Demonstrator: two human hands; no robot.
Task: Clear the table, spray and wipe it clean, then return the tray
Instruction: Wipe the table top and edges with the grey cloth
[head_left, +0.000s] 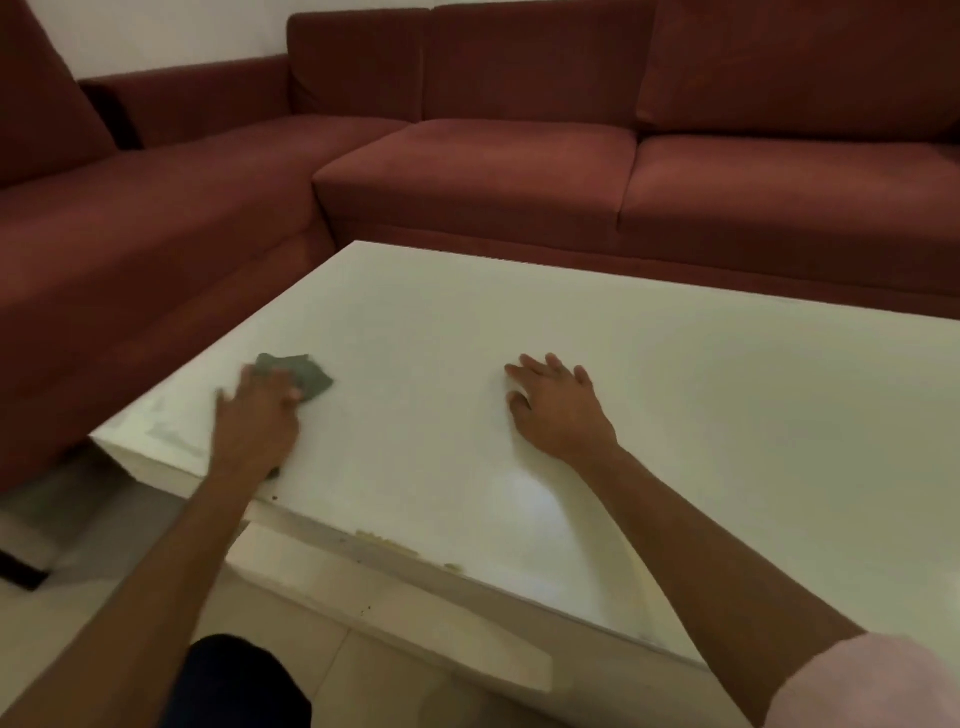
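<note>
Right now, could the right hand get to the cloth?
Probably yes: only bare table lies between the right hand and the cloth, though the left hand covers part of it.

Pressing left hand (257, 415), blurred, onto grey cloth (304, 374) near the white table (675, 389)'s left corner. Resting right hand (558, 410) flat on the tabletop, fingers spread, well apart from the cloth. Dark red sofa (519, 156) behind.

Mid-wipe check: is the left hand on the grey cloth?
Touching. The head view shows the left hand lying over the near part of the grey cloth on the table, no gap between them, though the hand is blurred.
</note>
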